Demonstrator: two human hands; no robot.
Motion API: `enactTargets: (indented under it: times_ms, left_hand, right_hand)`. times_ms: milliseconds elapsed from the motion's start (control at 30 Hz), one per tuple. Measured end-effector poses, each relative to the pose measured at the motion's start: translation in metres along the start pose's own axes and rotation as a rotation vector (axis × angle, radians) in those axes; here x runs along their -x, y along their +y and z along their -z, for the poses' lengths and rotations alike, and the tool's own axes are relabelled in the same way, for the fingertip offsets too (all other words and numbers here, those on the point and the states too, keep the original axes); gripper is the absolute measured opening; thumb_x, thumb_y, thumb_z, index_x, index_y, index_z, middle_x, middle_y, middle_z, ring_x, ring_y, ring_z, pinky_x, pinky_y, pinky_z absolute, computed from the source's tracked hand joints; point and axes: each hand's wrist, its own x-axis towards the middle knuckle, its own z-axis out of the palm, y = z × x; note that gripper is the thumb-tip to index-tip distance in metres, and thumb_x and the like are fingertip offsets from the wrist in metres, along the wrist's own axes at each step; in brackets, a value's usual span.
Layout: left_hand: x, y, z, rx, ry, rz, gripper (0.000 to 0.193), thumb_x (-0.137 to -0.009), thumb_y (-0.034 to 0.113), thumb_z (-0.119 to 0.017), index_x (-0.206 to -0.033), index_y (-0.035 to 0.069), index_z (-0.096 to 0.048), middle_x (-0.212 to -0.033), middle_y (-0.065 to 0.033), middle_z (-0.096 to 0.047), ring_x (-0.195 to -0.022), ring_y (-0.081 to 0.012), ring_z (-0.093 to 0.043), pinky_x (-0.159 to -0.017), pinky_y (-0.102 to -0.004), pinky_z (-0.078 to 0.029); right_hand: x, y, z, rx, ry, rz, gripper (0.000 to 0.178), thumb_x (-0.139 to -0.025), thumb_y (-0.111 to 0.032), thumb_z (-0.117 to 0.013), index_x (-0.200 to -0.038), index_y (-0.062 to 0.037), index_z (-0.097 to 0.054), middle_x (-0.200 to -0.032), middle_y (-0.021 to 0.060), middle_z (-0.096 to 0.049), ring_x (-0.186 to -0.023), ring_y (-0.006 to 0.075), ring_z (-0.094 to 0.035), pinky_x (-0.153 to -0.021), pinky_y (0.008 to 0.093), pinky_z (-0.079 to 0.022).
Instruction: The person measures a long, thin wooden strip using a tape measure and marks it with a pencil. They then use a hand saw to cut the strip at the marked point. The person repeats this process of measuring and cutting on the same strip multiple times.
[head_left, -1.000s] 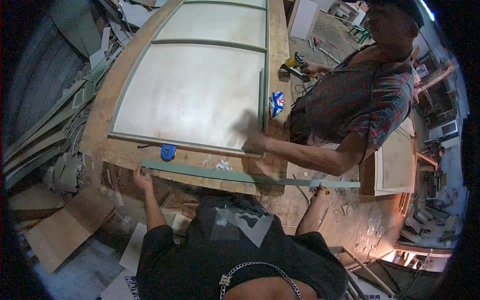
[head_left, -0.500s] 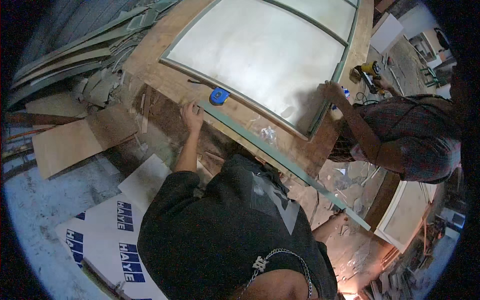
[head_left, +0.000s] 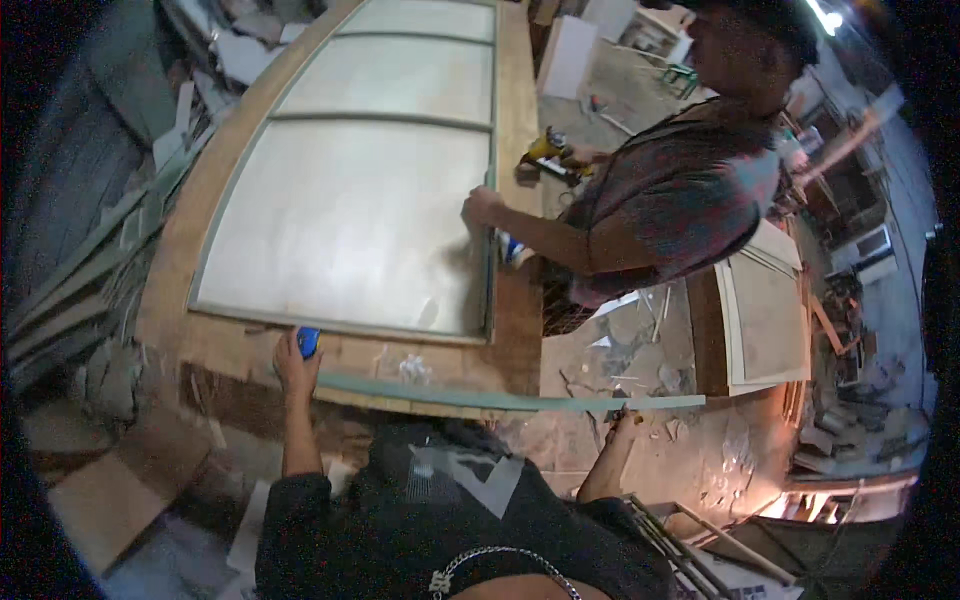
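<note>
My left hand (head_left: 296, 368) is at the near edge of the wooden table, its fingers closed at the side of a blue tape measure (head_left: 309, 343). A long, thin grey-green strip (head_left: 440, 394) runs along that edge and sticks out past the table to the right. Near its far right end, my right hand (head_left: 623, 428) grips the strip from below; a small dark thing shows by the fingers, too small to make out. On the table lies a panelled frame (head_left: 350, 220) with pale panes and green-grey bars.
A co-worker (head_left: 670, 200) leans in from the right, one hand on the frame's right bar, the other at a yellow-and-black power tool (head_left: 548, 155). Crumpled clear plastic (head_left: 413, 368) lies by the strip. Scrap strips (head_left: 90, 250) pile up left; a pale panel (head_left: 765, 320) stands right.
My view has turned to the right. My left hand has gone from the strip's left end to the tape measure. My right hand stays under the strip's right part.
</note>
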Motion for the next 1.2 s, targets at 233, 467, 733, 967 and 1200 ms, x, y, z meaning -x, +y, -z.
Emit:
enactTargets:
  times_ms: [233,467,733,967,1200]
  left_hand:
    - [0.016,-0.005,0.021,-0.103,0.019,-0.005,0.069,-0.088,0.032,-0.062,-0.145,0.013,-0.029,-0.137,-0.0235,-0.036,-0.129,-0.0407,-0.032,-0.107,-0.0539,-0.024]
    - [0.020,-0.011,0.008,0.226,0.375,-0.028,0.069,-0.095,0.049,-0.048,-0.145,0.006,-0.029,-0.141,-0.0234,-0.032,-0.129,-0.0409,-0.033,-0.104,-0.0522,-0.030]
    - [0.018,0.004,0.004,0.633,0.761,0.268,0.070,-0.096,0.047,-0.050,-0.147,0.007,-0.024,-0.146,-0.0215,-0.030,-0.127,-0.0332,-0.039,-0.104,-0.0461,-0.035]
    - [0.022,0.009,0.044,1.332,0.729,0.698,0.068,-0.094,0.038,-0.058,-0.148,0.012,-0.025,-0.139,-0.0153,-0.037,-0.116,-0.0287,-0.048,-0.091,-0.0371,-0.048]
    - [0.015,-0.006,0.055,1.425,0.649,0.799,0.070,-0.090,0.046,-0.059,-0.145,0.016,-0.029,-0.133,-0.0139,-0.040,-0.113,-0.0268,-0.047,-0.085,-0.0398,-0.047]
  right_hand:
    - [0.044,0.029,-0.014,-0.123,-0.192,0.072,0.020,-0.084,0.001,-0.066,-0.095,-0.0034,-0.050,-0.069,0.0038,-0.053,-0.052,0.0145,-0.048,-0.044,0.0256,-0.037]
    - [0.028,0.039,0.006,-0.039,-0.117,0.064,0.018,-0.089,-0.015,-0.066,-0.088,0.0012,-0.058,-0.076,0.0085,-0.061,-0.051,0.0142,-0.054,-0.043,0.0270,-0.042]
    - [0.013,0.018,0.044,0.551,0.399,0.542,0.042,-0.090,-0.035,-0.062,-0.101,0.0054,-0.058,-0.078,0.0165,-0.067,-0.060,0.0270,-0.063,-0.049,0.0362,-0.048]
    - [0.115,-0.053,0.093,0.823,0.202,1.015,0.043,-0.091,-0.036,-0.062,-0.107,0.0041,-0.055,-0.065,0.0158,-0.059,-0.061,0.0291,-0.061,-0.054,0.0402,-0.046]
    - [0.163,-0.106,0.111,0.946,-0.275,1.265,0.031,-0.091,-0.025,-0.064,-0.077,-0.0022,-0.048,-0.052,0.0077,-0.048,-0.042,0.0168,-0.048,-0.041,0.0297,-0.035]
